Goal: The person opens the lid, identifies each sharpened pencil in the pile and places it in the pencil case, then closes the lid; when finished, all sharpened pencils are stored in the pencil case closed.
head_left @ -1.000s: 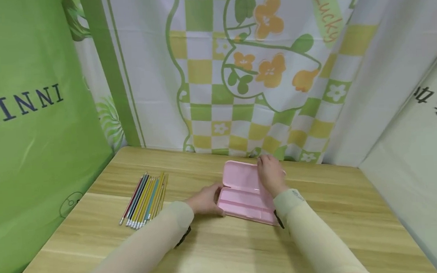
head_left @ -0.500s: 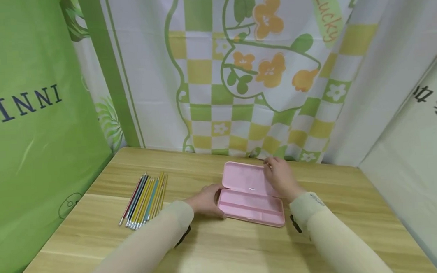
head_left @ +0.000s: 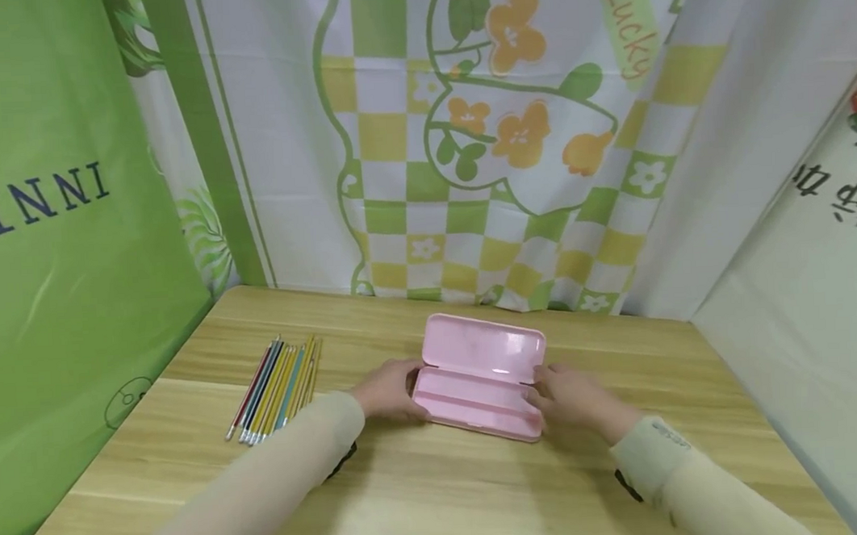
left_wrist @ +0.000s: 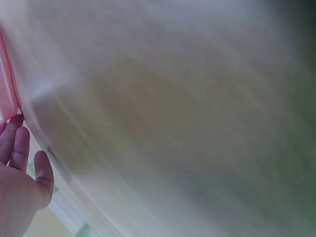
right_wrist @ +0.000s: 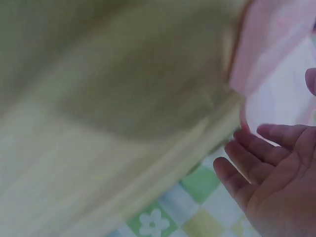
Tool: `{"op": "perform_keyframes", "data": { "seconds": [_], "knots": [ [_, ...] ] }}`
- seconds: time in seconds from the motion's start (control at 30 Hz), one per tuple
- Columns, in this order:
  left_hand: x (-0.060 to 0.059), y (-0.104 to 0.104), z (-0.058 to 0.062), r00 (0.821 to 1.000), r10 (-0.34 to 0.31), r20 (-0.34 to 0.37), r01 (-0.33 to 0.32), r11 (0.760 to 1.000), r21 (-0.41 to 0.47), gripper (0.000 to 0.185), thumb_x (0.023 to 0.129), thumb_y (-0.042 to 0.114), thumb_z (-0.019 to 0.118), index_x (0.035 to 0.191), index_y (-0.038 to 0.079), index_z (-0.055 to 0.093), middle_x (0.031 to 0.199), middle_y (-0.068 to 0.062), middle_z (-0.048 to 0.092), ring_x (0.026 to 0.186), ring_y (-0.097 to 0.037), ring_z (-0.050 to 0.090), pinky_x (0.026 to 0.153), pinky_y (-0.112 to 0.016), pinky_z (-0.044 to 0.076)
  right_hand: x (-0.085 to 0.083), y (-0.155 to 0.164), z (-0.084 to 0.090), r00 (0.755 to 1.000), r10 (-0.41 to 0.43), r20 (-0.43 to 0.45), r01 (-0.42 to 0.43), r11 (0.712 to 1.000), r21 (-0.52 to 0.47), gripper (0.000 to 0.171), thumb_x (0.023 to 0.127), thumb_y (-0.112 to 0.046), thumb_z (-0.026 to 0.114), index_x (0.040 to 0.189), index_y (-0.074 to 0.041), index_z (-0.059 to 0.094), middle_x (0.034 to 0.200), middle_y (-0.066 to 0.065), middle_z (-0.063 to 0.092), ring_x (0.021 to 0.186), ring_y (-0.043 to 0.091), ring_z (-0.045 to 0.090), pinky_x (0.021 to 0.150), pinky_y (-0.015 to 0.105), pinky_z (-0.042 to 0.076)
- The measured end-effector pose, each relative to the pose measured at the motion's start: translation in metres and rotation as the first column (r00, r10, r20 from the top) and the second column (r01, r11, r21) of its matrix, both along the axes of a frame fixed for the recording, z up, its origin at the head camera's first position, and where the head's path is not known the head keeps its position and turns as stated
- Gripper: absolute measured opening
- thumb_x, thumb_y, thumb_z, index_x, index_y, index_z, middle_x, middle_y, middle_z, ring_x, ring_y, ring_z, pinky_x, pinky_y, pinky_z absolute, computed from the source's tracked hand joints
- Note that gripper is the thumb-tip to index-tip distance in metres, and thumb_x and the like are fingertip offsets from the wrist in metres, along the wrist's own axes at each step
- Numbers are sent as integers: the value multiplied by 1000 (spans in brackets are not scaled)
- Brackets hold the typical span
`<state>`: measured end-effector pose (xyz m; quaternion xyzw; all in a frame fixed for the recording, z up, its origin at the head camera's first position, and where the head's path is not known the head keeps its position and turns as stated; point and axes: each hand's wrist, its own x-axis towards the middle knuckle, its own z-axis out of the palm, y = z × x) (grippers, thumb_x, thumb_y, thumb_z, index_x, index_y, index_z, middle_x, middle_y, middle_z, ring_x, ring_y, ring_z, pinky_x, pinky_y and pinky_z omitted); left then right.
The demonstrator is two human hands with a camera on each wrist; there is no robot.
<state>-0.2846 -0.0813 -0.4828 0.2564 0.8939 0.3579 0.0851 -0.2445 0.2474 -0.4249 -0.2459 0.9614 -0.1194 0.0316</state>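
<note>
A pink pencil case [head_left: 479, 398] lies with its lid [head_left: 476, 346] raised toward the back, its long compartments showing. At its left end my left hand [head_left: 391, 391] holds it, thumb at the front corner and fingers at the back. In the left wrist view, the fingers [left_wrist: 19, 148] of that hand meet the pink edge. My right hand [head_left: 577, 397] is at the case's right end, thumb over the rim. The right wrist view shows its fingers [right_wrist: 247, 163] spread and nearly straight beside the lid; firm contact is hard to judge.
Several pencils [head_left: 275, 389] in red, dark, yellow and blue lie side by side on the wooden table [head_left: 440, 493], left of the case. A checked curtain [head_left: 498, 215] hangs behind the table's back edge. Green cloth [head_left: 72, 262] borders the left side.
My right hand has come from the lid's upper edge down and toward me to the case's right end. The lid is now fully visible. My left hand keeps its place at the left end.
</note>
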Motion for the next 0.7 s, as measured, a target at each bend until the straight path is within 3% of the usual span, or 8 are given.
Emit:
{"op": "perform_keyframes", "data": {
  "seconds": [0.17,0.23,0.4,0.6,0.7],
  "knots": [
    [4,-14,4,1000,13,15,-13,1000,-6,82,66,26,98,135,1,61,125,-11,66,116,-29,61,107,-47,46,5,-11,-9,991,-6,132,14,998,-65,68,105,-30,59,147,19,38,149,41,40,138,55,40,115,61,31],
    [6,-18,4,999,28,18,-27,999,-26,82,65,27,98,133,0,61,124,-12,65,116,-30,60,107,-49,45,5,-15,-11,990,1,145,11,997,-81,69,105,-28,59,148,20,35,150,41,37,140,55,37,117,61,29],
    [9,-30,4,999,36,3,-36,995,-90,84,64,28,98,136,3,61,126,-11,65,118,-31,58,108,-50,43,5,-26,-17,992,43,115,-32,995,-94,72,104,-33,60,149,18,36,148,40,42,136,54,43,114,62,33],
    [14,-38,13,1000,24,-6,-25,993,-117,86,65,24,96,139,3,60,128,-13,65,121,-33,57,110,-52,42,16,-40,-27,988,-62,145,67,997,-25,95,101,-60,53,155,14,27,150,37,41,140,51,40,115,61,32],
    [16,-39,17,1000,26,-13,-27,992,-123,84,65,24,96,138,3,61,126,-12,66,118,-33,58,108,-52,43,20,-47,-36,990,-105,92,100,994,52,101,99,-67,49,154,15,27,152,39,37,141,53,36,116,63,30]
  ]
}}
